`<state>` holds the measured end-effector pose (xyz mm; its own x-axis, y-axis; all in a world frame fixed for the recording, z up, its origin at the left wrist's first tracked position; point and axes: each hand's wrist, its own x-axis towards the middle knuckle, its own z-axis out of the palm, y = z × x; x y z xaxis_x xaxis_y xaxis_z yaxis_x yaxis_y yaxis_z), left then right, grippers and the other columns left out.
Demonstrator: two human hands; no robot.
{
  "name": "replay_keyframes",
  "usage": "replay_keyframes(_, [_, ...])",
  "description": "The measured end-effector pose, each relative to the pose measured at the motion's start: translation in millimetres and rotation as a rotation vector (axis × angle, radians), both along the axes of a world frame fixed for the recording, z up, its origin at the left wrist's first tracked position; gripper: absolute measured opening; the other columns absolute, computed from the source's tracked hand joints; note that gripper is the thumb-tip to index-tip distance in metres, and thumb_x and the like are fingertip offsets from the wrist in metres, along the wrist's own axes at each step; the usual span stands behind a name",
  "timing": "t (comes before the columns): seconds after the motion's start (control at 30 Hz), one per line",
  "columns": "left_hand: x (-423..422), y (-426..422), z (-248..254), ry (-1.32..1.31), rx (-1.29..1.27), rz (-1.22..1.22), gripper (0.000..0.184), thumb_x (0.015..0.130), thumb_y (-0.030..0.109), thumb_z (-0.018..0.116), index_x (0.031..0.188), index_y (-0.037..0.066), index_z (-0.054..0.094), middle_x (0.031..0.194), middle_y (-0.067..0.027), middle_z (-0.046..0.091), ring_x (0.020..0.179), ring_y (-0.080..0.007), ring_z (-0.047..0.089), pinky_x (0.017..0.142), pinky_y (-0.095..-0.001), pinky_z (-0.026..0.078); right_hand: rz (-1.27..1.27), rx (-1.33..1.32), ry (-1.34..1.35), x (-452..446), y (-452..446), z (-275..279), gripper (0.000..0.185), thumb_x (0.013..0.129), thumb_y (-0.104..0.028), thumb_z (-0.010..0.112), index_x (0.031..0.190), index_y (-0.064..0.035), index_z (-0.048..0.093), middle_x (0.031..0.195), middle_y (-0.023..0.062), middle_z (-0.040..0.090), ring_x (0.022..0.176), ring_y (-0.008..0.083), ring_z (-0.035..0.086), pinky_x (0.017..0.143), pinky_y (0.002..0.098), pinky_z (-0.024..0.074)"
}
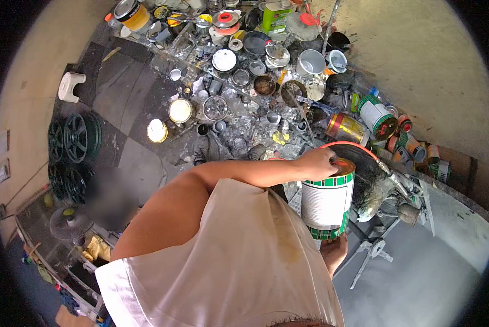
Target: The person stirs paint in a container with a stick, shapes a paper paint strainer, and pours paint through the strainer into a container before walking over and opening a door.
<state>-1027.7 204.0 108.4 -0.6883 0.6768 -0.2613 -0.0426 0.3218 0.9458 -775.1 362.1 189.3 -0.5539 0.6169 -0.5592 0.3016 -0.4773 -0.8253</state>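
A large green-and-white can (327,204) with a blank-looking white label is held at the right side of my body. My left hand (316,164) reaches across from the left, its fingers curled at the can's top rim. Low on the can, my right hand (334,252) grips the bottom edge, with part of the hand hidden behind the can. An orange hose (353,145) curves just above the can's top.
Many paint tins, cups and lids, such as a white-filled tin (180,110), crowd the stained floor ahead. A similar can (376,115) lies tilted at the right. Wheel rims (82,137), a white stool (71,87) and a fan (69,222) stand left; a metal stand (376,249) is at right.
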Motion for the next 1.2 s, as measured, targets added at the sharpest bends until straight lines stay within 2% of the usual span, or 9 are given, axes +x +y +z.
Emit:
replay_keyframes(0.07, [0.1, -0.9, 2.1, -0.05, -0.026, 0.015, 0.038, 0.094, 0.037, 0.054, 0.108, 0.004, 0.067, 0.114, -0.0244, 0.062, 0.11, -0.0405, 0.06, 0.092, -0.0483, 0.048, 0.001, -0.01, 0.001, 3.2, 3.7, -2.3, 0.031, 0.095, -0.024, 0.059, 0.117, -0.0011, 0.062, 0.105, 0.0083, 0.068, 0.09, 0.0191, 0.067, 0.078, 0.0348, 0.0538])
replay_keyframes(0.13, [3.4, 4.3, -15.8, 0.075, 0.033, -0.034, 0.036, 0.094, 0.036, 0.054, 0.107, 0.006, 0.068, 0.111, -0.0239, 0.062, 0.108, -0.0399, 0.061, 0.091, -0.0483, 0.049, 0.001, -0.023, 0.001, 3.3, 2.8, -2.3, 0.031, 0.095, -0.024, 0.059, 0.116, -0.0009, 0.062, 0.106, 0.0089, 0.068, 0.091, 0.0198, 0.067, 0.079, 0.0352, 0.054])
replay_keyframes(0.27, [5.4, 11.7, -30.3, 0.139, 0.032, -0.044, 0.04, 0.093, 0.038, 0.056, 0.107, 0.003, 0.068, 0.111, -0.025, 0.063, 0.107, -0.0408, 0.061, 0.09, -0.0481, 0.049, -0.017, -0.02, 0.0, 3.3, 2.9, -2.8, 0.029, 0.095, -0.023, 0.06, 0.114, -0.0018, 0.062, 0.105, 0.0082, 0.068, 0.091, 0.0195, 0.067, 0.079, 0.0357, 0.0545])
replay_keyframes(0.43, [-0.6, -4.8, 9.0, -0.08, -0.012, 0.06, 0.045, 0.09, 0.041, 0.06, 0.107, 0.0, 0.067, 0.112, -0.0266, 0.065, 0.107, -0.0407, 0.063, 0.089, -0.0466, 0.05, -0.055, -0.012, -0.006, -1.7, -2.6, 1.0, 0.027, 0.095, -0.021, 0.061, 0.115, -0.0026, 0.062, 0.104, 0.0081, 0.068, 0.089, 0.0185, 0.067, 0.078, 0.0354, 0.0551])
replay_keyframes(0.83, [3.7, 3.0, -2.6, -0.033, -0.008, 0.075, 0.046, 0.088, 0.042, 0.064, 0.104, -0.001, 0.067, 0.102, -0.025, 0.069, 0.098, -0.041, 0.066, 0.084, -0.0474, 0.051, 0.005, -0.048, 0.012, 7.1, 3.5, -2.3, 0.028, 0.095, -0.02, 0.059, 0.117, -0.0022, 0.061, 0.103, 0.0075, 0.07, 0.092, 0.0181, 0.069, 0.077, 0.0346, 0.0553])
replay_keyframes(0.9, [4.0, 4.3, -4.3, -0.032, -0.007, 0.076, 0.046, 0.088, 0.042, 0.064, 0.104, -0.001, 0.067, 0.101, -0.0251, 0.069, 0.097, -0.0409, 0.066, 0.083, -0.0476, 0.052, -0.016, -0.034, -0.004, 2.2, -2.0, 1.3, 0.025, 0.095, -0.019, 0.059, 0.113, -0.0034, 0.062, 0.096, 0.0048, 0.069, 0.086, 0.0158, 0.067, 0.075, 0.0327, 0.0532])
replay_keyframes(1.1, [3.5, 3.5, -2.6, -0.075, 0.009, 0.066, 0.046, 0.088, 0.042, 0.064, 0.103, -0.001, 0.067, 0.101, -0.0253, 0.069, 0.097, -0.0399, 0.067, 0.083, -0.0475, 0.052, -0.022, -0.016, -0.034, 1.8, -2.2, 1.2, 0.022, 0.094, -0.02, 0.06, 0.11, -0.0049, 0.063, 0.091, 0.002, 0.064, 0.072, 0.0124, 0.057, 0.07, 0.0306, 0.0495])
replay_keyframes(1.2, [3.2, 2.2, -1.0, -0.081, 0.006, 0.069, 0.046, 0.088, 0.042, 0.064, 0.104, -0.001, 0.067, 0.102, -0.0254, 0.068, 0.098, -0.0398, 0.067, 0.084, -0.0474, 0.051, -0.088, 0.017, -0.08, -12.8, -16.3, 10.7, 0.021, 0.094, -0.02, 0.059, 0.109, -0.0053, 0.063, 0.091, 0.0017, 0.064, 0.073, 0.0119, 0.057, 0.07, 0.0306, 0.0495])
